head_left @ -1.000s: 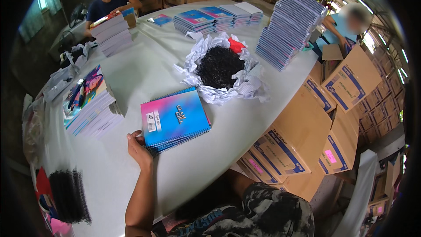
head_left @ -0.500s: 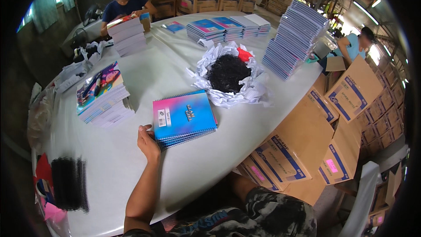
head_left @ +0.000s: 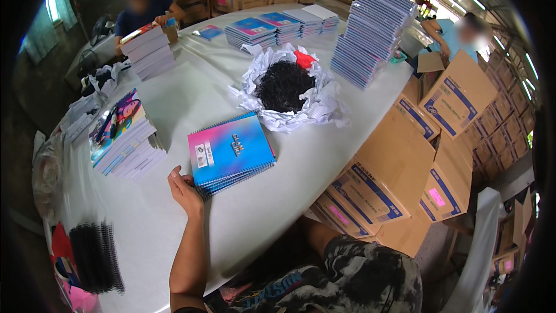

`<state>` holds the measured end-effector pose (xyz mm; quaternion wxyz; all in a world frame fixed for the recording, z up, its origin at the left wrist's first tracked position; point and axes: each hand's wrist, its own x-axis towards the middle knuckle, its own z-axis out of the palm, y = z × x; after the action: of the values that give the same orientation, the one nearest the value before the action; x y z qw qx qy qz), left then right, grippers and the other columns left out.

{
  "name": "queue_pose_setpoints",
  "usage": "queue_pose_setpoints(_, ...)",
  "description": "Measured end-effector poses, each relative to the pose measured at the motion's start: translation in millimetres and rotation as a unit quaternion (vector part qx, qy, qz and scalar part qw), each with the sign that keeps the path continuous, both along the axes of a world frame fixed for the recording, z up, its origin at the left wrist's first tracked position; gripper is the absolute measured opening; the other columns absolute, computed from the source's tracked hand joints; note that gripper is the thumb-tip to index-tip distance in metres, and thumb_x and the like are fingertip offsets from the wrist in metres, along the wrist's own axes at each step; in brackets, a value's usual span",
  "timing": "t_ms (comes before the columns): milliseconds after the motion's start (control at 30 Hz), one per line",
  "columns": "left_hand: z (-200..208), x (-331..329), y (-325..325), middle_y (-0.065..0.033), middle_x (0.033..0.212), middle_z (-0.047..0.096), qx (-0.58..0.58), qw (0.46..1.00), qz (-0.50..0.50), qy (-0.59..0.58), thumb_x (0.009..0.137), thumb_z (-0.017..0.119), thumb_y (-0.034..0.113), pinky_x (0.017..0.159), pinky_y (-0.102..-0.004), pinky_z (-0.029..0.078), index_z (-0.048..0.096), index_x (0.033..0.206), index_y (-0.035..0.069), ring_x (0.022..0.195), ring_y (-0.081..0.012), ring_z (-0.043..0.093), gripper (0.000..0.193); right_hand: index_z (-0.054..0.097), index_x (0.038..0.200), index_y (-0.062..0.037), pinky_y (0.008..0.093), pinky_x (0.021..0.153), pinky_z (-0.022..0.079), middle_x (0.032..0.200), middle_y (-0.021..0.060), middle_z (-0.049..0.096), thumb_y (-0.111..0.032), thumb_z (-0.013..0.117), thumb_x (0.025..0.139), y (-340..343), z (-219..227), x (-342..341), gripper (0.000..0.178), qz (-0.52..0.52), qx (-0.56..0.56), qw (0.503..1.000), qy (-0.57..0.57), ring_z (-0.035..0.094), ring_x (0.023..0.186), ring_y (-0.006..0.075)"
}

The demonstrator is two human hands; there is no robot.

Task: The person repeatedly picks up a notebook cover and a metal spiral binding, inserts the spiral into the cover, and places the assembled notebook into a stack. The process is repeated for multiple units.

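Note:
A small stack of spiral notebooks (head_left: 231,148) with blue and pink covers lies on the table in front of me, its wire-bound edges slightly fanned. My left hand (head_left: 186,192) rests on the tabletop at the stack's near left corner. Its fingers are loosely bent and apart, holding nothing, and the side of the hand is against or very near the corner. My right arm (head_left: 318,235) reaches down past the table edge, where the hand is out of sight. Beyond the notebooks sits a nest of crumpled white paper (head_left: 327,107) around a tangle of black wire (head_left: 285,87).
A tall notebook stack (head_left: 370,35) stands at the far right; lower piles (head_left: 252,32) lie at the back. Left are a pile with a cartoon cover (head_left: 124,133) and black binding coils (head_left: 97,258). Cardboard cartons (head_left: 370,191) crowd the right side. Two people work beyond the table.
The whole view has shifted, so the table's things sit further left and mostly higher. My left hand stays beside the notebook stack. The person at the right has leaned over with an arm toward a carton.

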<state>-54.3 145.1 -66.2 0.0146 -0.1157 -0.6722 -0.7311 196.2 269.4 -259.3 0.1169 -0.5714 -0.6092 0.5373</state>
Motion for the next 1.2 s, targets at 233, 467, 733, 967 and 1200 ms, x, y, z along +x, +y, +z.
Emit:
queue_pose_setpoints(233, -0.9, -1.5, -6.4, -0.0037, 0.064, 0.048, -0.003, 1.0, 0.007, -0.007, 0.096, 0.032, 0.035, 0.056, -0.0247, 0.037, 0.049, 0.11, 0.002, 0.057, -0.0112, 0.044, 0.039, 0.053, 0.107, 0.0038, 0.031, 0.074, 0.043, 0.098, 0.0159, 0.058, -0.023, 0.045, 0.091, -1.3, -0.1, 2.8, 0.033, 0.004, 0.0, 1.0, -0.003, 0.055, 0.085, 0.0226)
queue_pose_setpoints(467, 1.0, -1.2, -11.9, -0.0068, 0.075, 0.052, 0.01, 0.999, 0.034, -0.019, 0.095, 0.035, 0.033, 0.059, -0.0265, 0.041, 0.042, 0.118, 0.002, 0.064, -0.0136, 0.05, 0.039, 0.053, 0.107, 0.0038, 0.0307, 0.074, 0.043, 0.098, 0.016, 0.058, -0.024, 0.045, 0.091, 8.0, -1.2, 37.4, 0.033, -0.013, 0.008, 1.0, 0.001, 0.055, 0.085, 0.0224)
queue_pose_setpoints(733, 87.6, -48.8, -58.8, -0.0104, 0.093, 0.059, -0.185, 0.878, 0.158, 0.413, 0.08, 0.058, 0.01, 0.074, -0.0338, 0.043, 0.059, 0.101, 0.005, 0.084, -0.0271, 0.055, 0.021, 0.054, 0.107, 0.0038, 0.0303, 0.073, 0.044, 0.098, 0.0161, 0.059, -0.024, 0.045, 0.091, 66.7, -8.2, 91.0, 0.033, -0.157, 0.081, 0.978, 0.109, 0.056, 0.084, 0.0223)
queue_pose_setpoints(967, 107.5, -142.0, -79.4, -0.003, 0.109, 0.059, -0.514, 0.667, 0.153, 0.517, 0.08, 0.059, 0.023, 0.092, -0.0409, 0.033, 0.06, 0.11, 0.017, 0.11, -0.0257, 0.047, 0.031, 0.05, 0.091, 0.0009, 0.0263, 0.069, 0.038, 0.08, 0.0053, 0.049, -0.014, 0.047, 0.088, 57.3, 155.8, 39.7, 0.016, -0.305, 0.368, 0.812, 0.334, 0.046, 0.073, 0.014)
queue_pose_setpoints(1200, 175.8, -183.5, -76.6, -0.0037, 0.101, 0.062, -0.503, 0.659, 0.146, 0.539, 0.082, 0.054, 0.025, 0.092, -0.0399, 0.029, 0.064, 0.097, 0.017, 0.102, -0.0256, 0.052, 0.019, 0.05, 0.097, 0.0009, 0.0267, 0.072, 0.04, 0.083, 0.0063, 0.052, -0.01, 0.051, 0.085, 22.7, 224.3, -10.7, 0.016, -0.158, 0.382, 0.775, 0.478, 0.048, 0.076, 0.0137)
